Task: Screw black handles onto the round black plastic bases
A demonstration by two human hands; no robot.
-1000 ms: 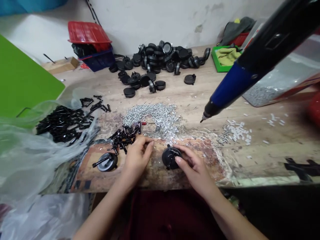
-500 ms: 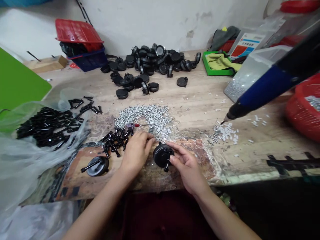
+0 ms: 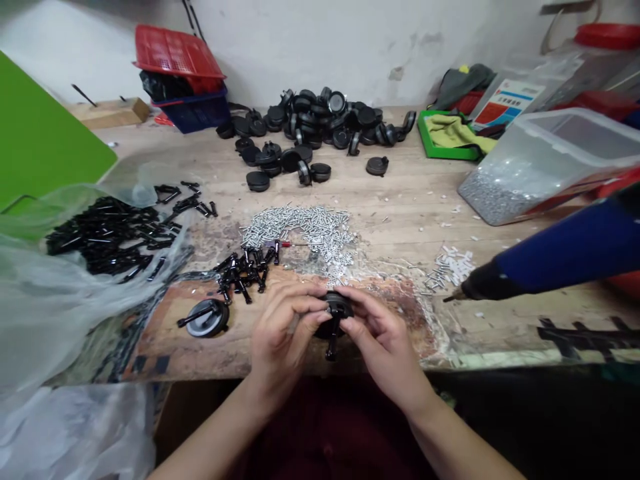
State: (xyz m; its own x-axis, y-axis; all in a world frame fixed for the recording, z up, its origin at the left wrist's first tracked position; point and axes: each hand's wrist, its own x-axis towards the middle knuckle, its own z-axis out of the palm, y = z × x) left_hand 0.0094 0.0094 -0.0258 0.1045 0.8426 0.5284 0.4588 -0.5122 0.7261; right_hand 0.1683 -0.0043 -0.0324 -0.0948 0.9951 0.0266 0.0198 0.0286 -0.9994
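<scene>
Both my hands meet over a round black suction cup point(image 3: 341, 307) with a black lever point(image 3: 331, 343) pointing towards me. My right hand point(image 3: 387, 340) grips its right side between thumb and fingers. My left hand point(image 3: 285, 327) is closed at its left side, with thumb and fingertips pressed near the lever's joint. Whether a small part is also pinched there is hidden. To the left lies another suction cup point(image 3: 205, 325), grey face up with a lever across it. Loose black levers point(image 3: 240, 273) and a heap of small metal screws point(image 3: 300, 223) lie beyond my hands.
A blue electric screwdriver point(image 3: 550, 257) hangs at the right, near white plastic pieces point(image 3: 455, 263). Many black suction cups point(image 3: 320, 120) are piled at the back. A clear bin point(image 3: 530, 167), green tray point(image 3: 445, 153), stacked baskets point(image 3: 175, 50) and a plastic bag of levers point(image 3: 95, 287) stand around.
My left hand has moved right from beside the screw heap to the suction cup in my right hand. The view has shifted, and the screwdriver appears lower.
</scene>
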